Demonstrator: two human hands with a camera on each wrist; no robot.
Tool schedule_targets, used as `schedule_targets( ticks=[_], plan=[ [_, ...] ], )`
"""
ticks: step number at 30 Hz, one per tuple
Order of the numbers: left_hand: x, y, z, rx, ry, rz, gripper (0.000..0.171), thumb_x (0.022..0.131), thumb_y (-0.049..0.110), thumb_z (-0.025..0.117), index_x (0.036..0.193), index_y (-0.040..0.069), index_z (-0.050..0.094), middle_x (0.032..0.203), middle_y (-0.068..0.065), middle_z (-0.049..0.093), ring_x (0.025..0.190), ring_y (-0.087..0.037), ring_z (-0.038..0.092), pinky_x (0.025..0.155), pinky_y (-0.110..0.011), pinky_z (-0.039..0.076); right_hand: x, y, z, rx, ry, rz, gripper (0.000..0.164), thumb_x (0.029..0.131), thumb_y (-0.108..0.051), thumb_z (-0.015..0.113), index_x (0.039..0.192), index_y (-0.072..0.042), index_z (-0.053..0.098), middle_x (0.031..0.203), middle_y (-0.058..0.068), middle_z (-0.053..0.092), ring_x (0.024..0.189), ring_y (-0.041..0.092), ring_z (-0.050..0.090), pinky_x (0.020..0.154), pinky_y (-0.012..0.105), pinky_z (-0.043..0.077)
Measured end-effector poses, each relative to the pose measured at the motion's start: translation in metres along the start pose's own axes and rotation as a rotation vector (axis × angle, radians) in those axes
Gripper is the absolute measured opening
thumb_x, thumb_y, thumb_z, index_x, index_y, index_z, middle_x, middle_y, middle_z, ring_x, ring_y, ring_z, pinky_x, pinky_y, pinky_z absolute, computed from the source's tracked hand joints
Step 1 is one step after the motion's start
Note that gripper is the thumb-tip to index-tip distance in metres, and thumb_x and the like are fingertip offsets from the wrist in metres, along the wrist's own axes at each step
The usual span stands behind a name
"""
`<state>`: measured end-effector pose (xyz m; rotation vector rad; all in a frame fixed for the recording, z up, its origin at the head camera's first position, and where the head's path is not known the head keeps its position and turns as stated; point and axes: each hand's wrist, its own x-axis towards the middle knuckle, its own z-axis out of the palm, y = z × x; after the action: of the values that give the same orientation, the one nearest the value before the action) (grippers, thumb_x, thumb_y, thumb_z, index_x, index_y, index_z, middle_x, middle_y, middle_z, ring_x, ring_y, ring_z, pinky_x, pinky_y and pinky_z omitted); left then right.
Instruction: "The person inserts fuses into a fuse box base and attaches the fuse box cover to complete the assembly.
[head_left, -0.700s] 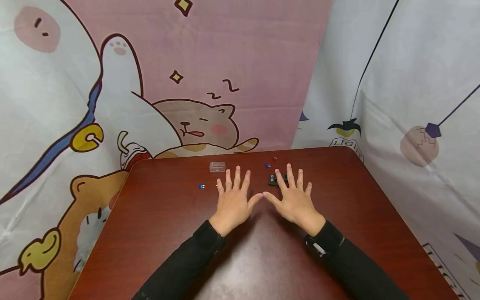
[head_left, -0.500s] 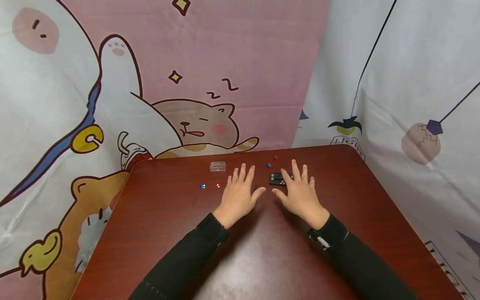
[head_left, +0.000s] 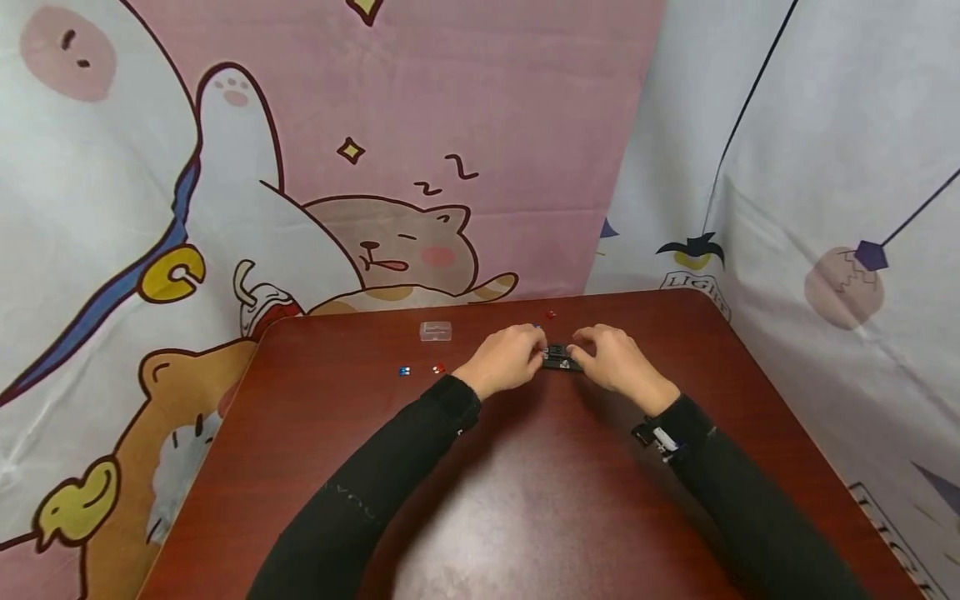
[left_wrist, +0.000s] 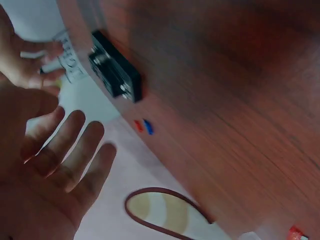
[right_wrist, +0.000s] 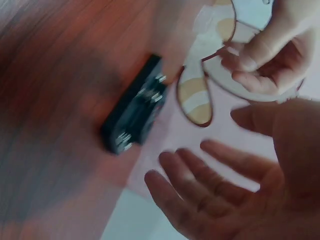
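Observation:
A small black block [head_left: 558, 358] with shiny metal terminals lies on the table between the two hands. My left hand [head_left: 504, 358] is at its left end, fingers bent loosely downward. On the other side, my right hand [head_left: 618, 367] hovers at the right end. Both wrist views show relaxed, parted fingers with nothing in them; the block [left_wrist: 115, 67] stands apart from the left fingers, and likewise the block [right_wrist: 131, 112] from the right ones. Behind the hands lie a small red piece [head_left: 551, 315] and a blue piece [left_wrist: 148, 126], mostly hidden by the left hand in the head view.
On the brown table [head_left: 480, 517], a blue two-pronged piece [head_left: 404, 371] resembling a blade fuse and a red one [head_left: 438, 368] lie left of the hands. A clear plastic box [head_left: 436, 332] sits near the back edge. A printed cloth [head_left: 525, 167] hangs behind.
Both hands have gone from flat and spread to loosely bent, and moved forward to either end of the black block. The left hand also shifted right. The small pieces and box have stayed put.

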<state>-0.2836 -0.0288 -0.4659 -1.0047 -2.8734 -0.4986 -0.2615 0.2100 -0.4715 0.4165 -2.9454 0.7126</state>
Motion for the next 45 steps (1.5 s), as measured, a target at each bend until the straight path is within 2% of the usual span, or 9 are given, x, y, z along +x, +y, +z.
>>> schedule_targets(
  ticks=[4,7,14,22,29,30,36,37,45],
  plan=[
    [0.014,-0.010,0.005,-0.061,-0.079,-0.065,0.020,0.107,0.022,0.073,0.125,0.014,0.075,0.114,0.000,0.071,0.098,-0.016,0.066,0.090,-0.037,0.058,0.008,0.014,0.002,-0.012,-0.102,-0.011,0.050,0.108,-0.032,0.071,0.146,-0.001,0.068,0.132,0.022,0.067,0.109,0.036,0.068,0.092,0.055,0.057],
    [0.021,-0.014,0.009,-0.085,-0.109,-0.121,0.025,0.106,0.025,0.075,0.128,0.014,0.075,0.119,-0.001,0.073,0.105,-0.018,0.070,0.097,-0.040,0.059,0.011,0.022,0.004,-0.037,-0.152,0.005,0.055,0.107,-0.034,0.072,0.150,0.000,0.065,0.142,0.023,0.063,0.124,0.042,0.067,0.103,0.062,0.056],
    [0.029,-0.010,0.018,-0.105,-0.200,-0.174,0.043,0.104,0.032,0.079,0.141,0.012,0.070,0.134,-0.007,0.073,0.116,-0.020,0.068,0.107,-0.039,0.057,0.013,0.034,0.009,-0.083,-0.247,0.033,0.063,0.104,-0.039,0.077,0.152,0.000,0.063,0.145,0.024,0.062,0.137,0.048,0.059,0.112,0.071,0.045],
    [0.040,-0.007,0.030,-0.102,-0.197,-0.213,0.053,0.100,0.034,0.085,0.145,0.011,0.068,0.141,-0.006,0.067,0.122,-0.022,0.066,0.113,-0.040,0.054,0.021,0.043,0.016,-0.081,-0.243,0.046,0.063,0.102,-0.039,0.079,0.151,-0.001,0.065,0.146,0.022,0.061,0.134,0.043,0.055,0.112,0.066,0.045],
    [0.043,-0.007,0.036,-0.073,-0.250,-0.219,0.053,0.102,0.031,0.082,0.148,0.009,0.068,0.152,-0.011,0.061,0.132,-0.026,0.065,0.118,-0.042,0.052,0.021,0.047,0.019,-0.056,-0.262,0.065,0.058,0.100,-0.033,0.080,0.148,-0.003,0.067,0.149,0.023,0.059,0.136,0.044,0.054,0.113,0.065,0.047],
    [0.048,-0.015,0.048,-0.071,-0.248,-0.212,0.054,0.102,0.034,0.081,0.148,0.010,0.068,0.154,-0.011,0.060,0.135,-0.025,0.064,0.119,-0.041,0.051,0.020,0.047,0.019,-0.056,-0.265,0.064,0.058,0.100,-0.032,0.080,0.148,-0.003,0.067,0.149,0.023,0.059,0.136,0.044,0.054,0.113,0.065,0.047],
    [0.049,-0.015,0.047,-0.057,-0.271,-0.209,0.054,0.103,0.033,0.079,0.151,0.011,0.067,0.166,-0.012,0.053,0.149,-0.026,0.058,0.126,-0.038,0.046,0.022,0.048,0.019,-0.050,-0.262,0.051,0.058,0.099,-0.028,0.080,0.149,-0.002,0.066,0.144,0.022,0.061,0.132,0.043,0.058,0.112,0.065,0.047],
    [0.044,-0.007,0.036,-0.054,-0.279,-0.212,0.054,0.103,0.030,0.078,0.152,0.010,0.066,0.166,-0.013,0.052,0.149,-0.026,0.058,0.126,-0.040,0.046,0.022,0.048,0.019,-0.051,-0.260,0.045,0.058,0.099,-0.028,0.080,0.149,-0.002,0.066,0.143,0.022,0.061,0.131,0.043,0.058,0.112,0.065,0.046],
    [0.035,-0.012,0.035,-0.012,-0.244,-0.190,0.058,0.102,0.038,0.080,0.153,0.013,0.065,0.153,-0.010,0.059,0.131,-0.023,0.065,0.115,-0.040,0.054,0.022,0.044,0.024,-0.060,-0.221,-0.007,0.058,0.099,-0.030,0.081,0.147,0.000,0.067,0.142,0.021,0.063,0.132,0.042,0.060,0.116,0.064,0.042]
  ],
)
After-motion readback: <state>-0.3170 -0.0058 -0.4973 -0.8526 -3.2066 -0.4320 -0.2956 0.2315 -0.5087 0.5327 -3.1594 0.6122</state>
